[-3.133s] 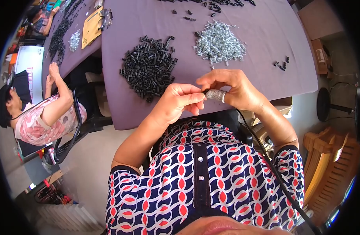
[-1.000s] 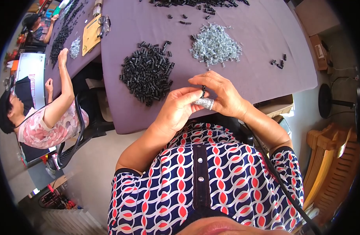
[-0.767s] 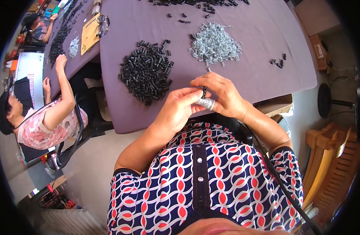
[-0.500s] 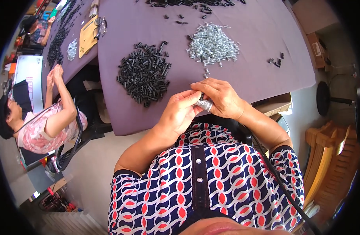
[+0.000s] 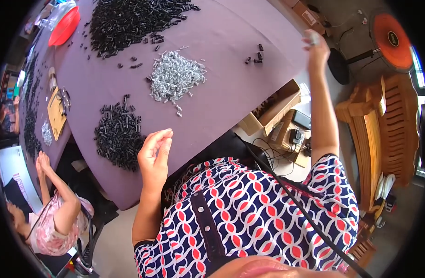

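My left hand (image 5: 155,160) is raised at the near edge of the purple-covered table, beside a heap of short black plastic pieces (image 5: 118,136). Its thumb and fingertips come together in a pinch, and whatever may be between them is hidden. Beyond that hand lies a pile of small silvery metal springs (image 5: 175,76), with a couple of loose springs (image 5: 179,111) at its near side. My right hand (image 5: 317,48) is stretched far out past the table's right edge. Motion smears its fingers, and something silvery grey shows at them.
A larger black heap (image 5: 129,23) lies at the back, near a red basin (image 5: 65,27). Several black pieces (image 5: 257,57) are by the right edge. Below stand an open carton (image 5: 273,109) and wooden chairs (image 5: 393,125); a fan (image 5: 392,36) is behind. A co-worker (image 5: 59,217) sits at left.
My hands have parted: the right swung out past the table's right edge, while the left stayed near the black pieces. The view has turned to the right.
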`<state>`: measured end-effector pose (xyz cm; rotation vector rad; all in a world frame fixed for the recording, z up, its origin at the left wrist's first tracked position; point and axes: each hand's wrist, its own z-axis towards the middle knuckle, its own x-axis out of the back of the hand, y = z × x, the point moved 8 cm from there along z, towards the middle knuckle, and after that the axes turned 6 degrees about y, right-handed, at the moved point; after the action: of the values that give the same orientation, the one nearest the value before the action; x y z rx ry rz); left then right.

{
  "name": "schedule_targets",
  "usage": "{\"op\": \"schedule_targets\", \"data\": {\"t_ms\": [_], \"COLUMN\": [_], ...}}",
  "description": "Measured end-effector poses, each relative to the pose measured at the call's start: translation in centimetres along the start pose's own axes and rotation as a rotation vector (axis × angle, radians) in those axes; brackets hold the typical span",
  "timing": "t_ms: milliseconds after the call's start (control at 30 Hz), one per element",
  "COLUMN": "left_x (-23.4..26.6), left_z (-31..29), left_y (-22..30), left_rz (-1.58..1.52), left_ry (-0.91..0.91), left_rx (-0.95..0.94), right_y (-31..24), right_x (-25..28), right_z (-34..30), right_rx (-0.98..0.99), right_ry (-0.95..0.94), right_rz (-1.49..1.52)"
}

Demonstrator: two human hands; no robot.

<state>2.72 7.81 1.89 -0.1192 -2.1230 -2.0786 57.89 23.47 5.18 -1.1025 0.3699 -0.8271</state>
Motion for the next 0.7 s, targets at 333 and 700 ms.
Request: {"op": "schedule_targets", "data": {"t_ms": [333,700], "left_x": [-1.3,6.3], "left_z": [-0.2,3.1], "left_y": [-0.1,2.3], "left_rz": [0.025,0.423], "left_ry": [-0.076,0.258], "left_rx": [0.016,-0.224], "right_y": [-7.7,-3.3], "right_x": [-10.6,-12.2], "right_z": [-13.9,-13.4], "right_rx": [0.324,0.601], "right_ry": [-0.613,-0.611], "right_rz": [-0.316,-0.736]}}
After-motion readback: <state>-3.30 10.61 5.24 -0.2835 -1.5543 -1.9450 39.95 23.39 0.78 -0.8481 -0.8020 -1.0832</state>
